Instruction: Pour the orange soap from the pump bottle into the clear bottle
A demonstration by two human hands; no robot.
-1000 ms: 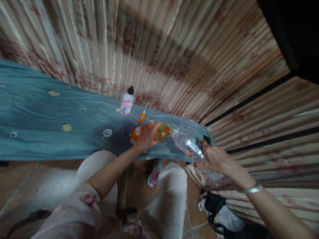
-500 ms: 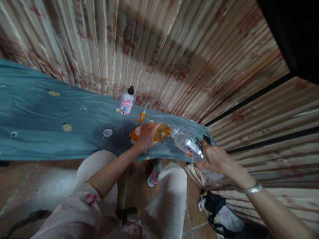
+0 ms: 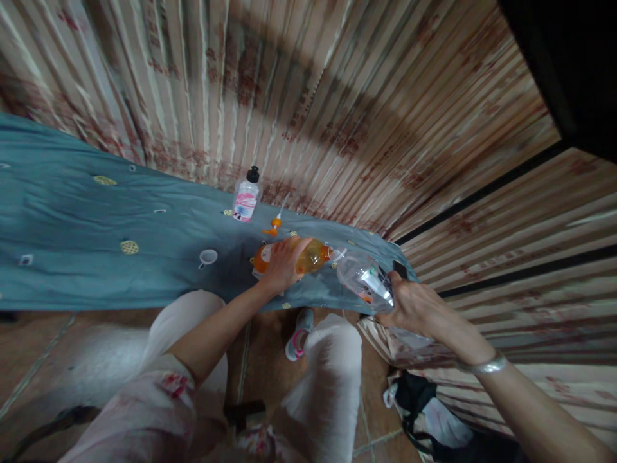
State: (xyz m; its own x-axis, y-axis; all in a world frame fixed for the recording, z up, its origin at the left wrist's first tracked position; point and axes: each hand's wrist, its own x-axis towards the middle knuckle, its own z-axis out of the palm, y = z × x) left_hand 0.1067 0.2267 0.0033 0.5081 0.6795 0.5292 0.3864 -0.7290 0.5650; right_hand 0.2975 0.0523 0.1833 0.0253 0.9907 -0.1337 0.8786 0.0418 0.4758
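Observation:
My left hand (image 3: 283, 262) is wrapped round a bottle of orange liquid (image 3: 314, 256), tilted so its neck points right. Its mouth meets the neck of a clear plastic bottle (image 3: 362, 278), which leans towards it. Around the far end of the clear bottle closes my right hand (image 3: 409, 305). Just beyond the orange bottle, an orange pump top (image 3: 274, 225) with a thin tube lies on the cloth. A clear bottle with a pink label and black cap (image 3: 246, 198) stands upright behind it.
A teal patterned cloth (image 3: 72, 212) covers the long surface in front of me. Behind it hangs a pleated floral curtain (image 3: 289, 96). My knees are at its near edge. A black and white bag (image 3: 434, 411) sits on the tiled floor at right.

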